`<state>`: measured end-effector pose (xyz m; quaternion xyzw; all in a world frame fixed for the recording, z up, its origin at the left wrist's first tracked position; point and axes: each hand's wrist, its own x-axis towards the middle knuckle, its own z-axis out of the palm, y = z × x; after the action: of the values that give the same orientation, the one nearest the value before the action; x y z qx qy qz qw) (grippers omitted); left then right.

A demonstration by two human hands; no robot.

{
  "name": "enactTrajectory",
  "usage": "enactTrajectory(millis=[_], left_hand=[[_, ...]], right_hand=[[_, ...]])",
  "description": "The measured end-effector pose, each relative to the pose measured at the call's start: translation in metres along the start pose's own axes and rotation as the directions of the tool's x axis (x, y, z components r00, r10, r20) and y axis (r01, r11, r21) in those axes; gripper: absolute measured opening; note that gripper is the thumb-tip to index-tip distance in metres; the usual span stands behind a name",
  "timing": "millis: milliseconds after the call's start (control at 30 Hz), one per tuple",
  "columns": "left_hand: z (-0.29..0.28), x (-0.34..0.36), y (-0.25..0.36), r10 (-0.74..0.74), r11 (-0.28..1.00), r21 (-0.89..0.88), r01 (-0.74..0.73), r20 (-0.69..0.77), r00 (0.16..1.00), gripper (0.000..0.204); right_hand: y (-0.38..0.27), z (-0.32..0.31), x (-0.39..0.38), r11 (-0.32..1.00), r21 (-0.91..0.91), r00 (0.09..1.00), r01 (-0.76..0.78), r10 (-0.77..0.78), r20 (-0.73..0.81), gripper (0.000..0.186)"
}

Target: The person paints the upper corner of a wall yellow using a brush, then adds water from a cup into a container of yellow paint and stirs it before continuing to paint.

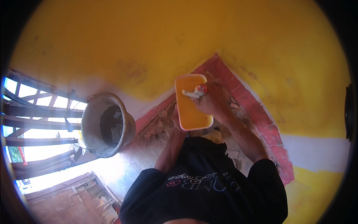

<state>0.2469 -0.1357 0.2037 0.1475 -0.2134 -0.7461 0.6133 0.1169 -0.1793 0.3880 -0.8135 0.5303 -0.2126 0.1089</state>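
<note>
So the paint tray sits right between the two hands, its long sides running away from the body, with a layer of orange-yellow paint inside. Looks to me like the step here is loading the brush (I think it's a brush: whitish, smeared, red at one end), which the right hand has in a closed grip over the tray's far half. My tip: dip only the end, wipe the extra off on the rim nearest that hand, and keep the tray level so nothing slops over the near lip. The left hand has hold of the tray's left edge, low down; its underside fingers are hidden, so I can't tell how much support they give. Pose-wise, the left forearm comes up fairly straight, while the right one angles inward from a wider elbow, knuckles up. Beyond the right hand there's a red band on the yellow wall, and a grey bucket well left of the left hand.
</note>
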Motion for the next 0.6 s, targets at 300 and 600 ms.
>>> enactTrajectory(millis=[300,600], left_hand=[[0.038,0.013,0.019,0.117,0.89,0.441,-0.11,0.011,0.993,0.05],[-0.005,0.021,0.005,-0.035,0.898,-0.435,0.057,0.057,0.998,0.049]], right_hand=[[-0.008,-0.011,-0.03,0.999,0.021,1.0,-0.025,0.025,0.009,0.017],[-0.018,-0.023,-0.037,0.991,0.124,0.992,0.045,-0.059,0.115,0.021]])
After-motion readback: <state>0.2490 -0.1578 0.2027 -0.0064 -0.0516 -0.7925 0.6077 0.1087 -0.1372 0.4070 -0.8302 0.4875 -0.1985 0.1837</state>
